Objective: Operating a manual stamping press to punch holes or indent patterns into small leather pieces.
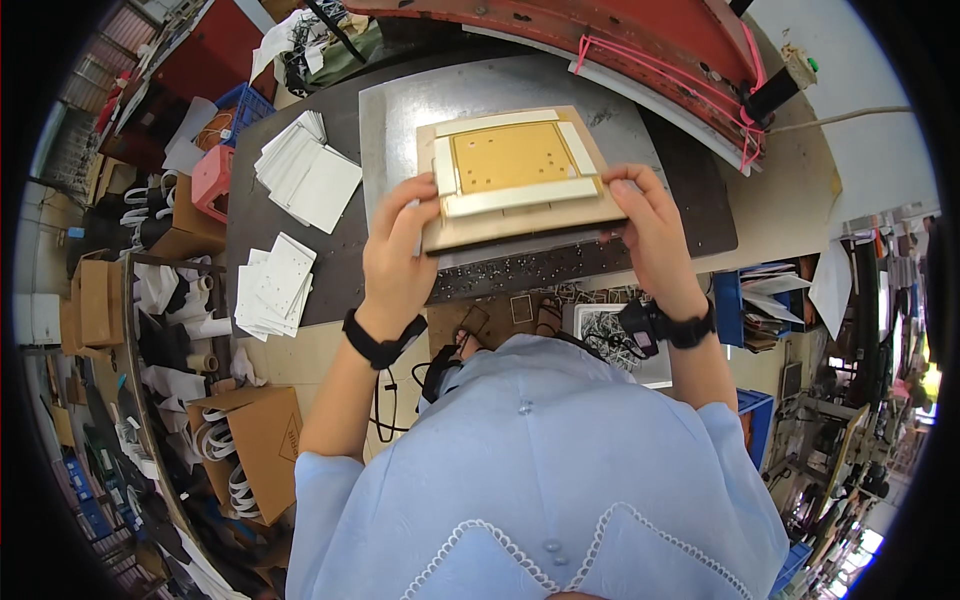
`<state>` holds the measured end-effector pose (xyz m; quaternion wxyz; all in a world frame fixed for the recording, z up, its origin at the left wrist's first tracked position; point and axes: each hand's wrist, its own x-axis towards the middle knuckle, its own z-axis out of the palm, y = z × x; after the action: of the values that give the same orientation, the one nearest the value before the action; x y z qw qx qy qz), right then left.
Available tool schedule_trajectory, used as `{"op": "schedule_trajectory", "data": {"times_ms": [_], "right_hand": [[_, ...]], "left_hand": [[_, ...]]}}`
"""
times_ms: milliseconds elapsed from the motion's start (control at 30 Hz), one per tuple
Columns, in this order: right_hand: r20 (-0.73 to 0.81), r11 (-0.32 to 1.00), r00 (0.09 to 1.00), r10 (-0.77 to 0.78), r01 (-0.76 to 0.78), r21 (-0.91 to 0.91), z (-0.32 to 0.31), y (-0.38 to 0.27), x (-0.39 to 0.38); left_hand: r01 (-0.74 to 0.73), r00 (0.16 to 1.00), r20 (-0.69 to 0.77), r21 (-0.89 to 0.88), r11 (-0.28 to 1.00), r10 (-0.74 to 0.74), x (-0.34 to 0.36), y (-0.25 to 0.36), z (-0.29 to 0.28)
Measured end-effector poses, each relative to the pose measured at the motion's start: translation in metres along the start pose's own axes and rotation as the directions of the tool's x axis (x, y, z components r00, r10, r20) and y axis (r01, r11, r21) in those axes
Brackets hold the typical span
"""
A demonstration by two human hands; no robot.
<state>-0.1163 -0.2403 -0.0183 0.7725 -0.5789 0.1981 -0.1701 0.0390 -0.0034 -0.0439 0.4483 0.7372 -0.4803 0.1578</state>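
Between my two hands is a flat wooden board (470,232) that looks like a cutting die, with pale strips (520,197) framing a yellow panel (515,157) dotted with small dark marks. My left hand (400,235) grips its left edge, and my right hand (655,220) grips its right edge, thumbs toward the top face. The near edge of the board is slightly blurred. Beneath it lies a grey metal plate (388,120) on a dark table (345,275). Left of the board are a stack of white sheets (325,185) and a second stack of white pieces with small holes (275,290).
A red machine beam (640,50) with pink cord crosses above the far side of the table. Small dark scraps (530,268) litter the near table edge. A carton (250,450) of white rolls stands at lower left, and a white bin (610,325) of scraps sits below the table.
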Motion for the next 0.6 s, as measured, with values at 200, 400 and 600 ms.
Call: {"op": "schedule_trajectory", "data": {"times_ms": [200, 400, 600], "right_hand": [[-0.002, 0.999, 0.999, 0.039, -0.039, -0.007, -0.031, 0.038, 0.020], [-0.046, 0.998, 0.997, 0.063, -0.064, -0.014, -0.037, 0.047, 0.018], [-0.026, 0.967, 0.998, 0.055, -0.060, -0.246, -0.034, 0.047, 0.033]], "left_hand": [[0.243, 0.938, 0.172, 0.294, 0.925, -0.301, -0.031, -0.015, 0.016], [-0.032, 0.812, 0.580, 0.162, 0.986, -0.069, -0.048, 0.032, 0.049], [-0.046, 0.850, 0.496, -0.265, 0.963, 0.177, -0.036, 0.045, 0.070]]}}
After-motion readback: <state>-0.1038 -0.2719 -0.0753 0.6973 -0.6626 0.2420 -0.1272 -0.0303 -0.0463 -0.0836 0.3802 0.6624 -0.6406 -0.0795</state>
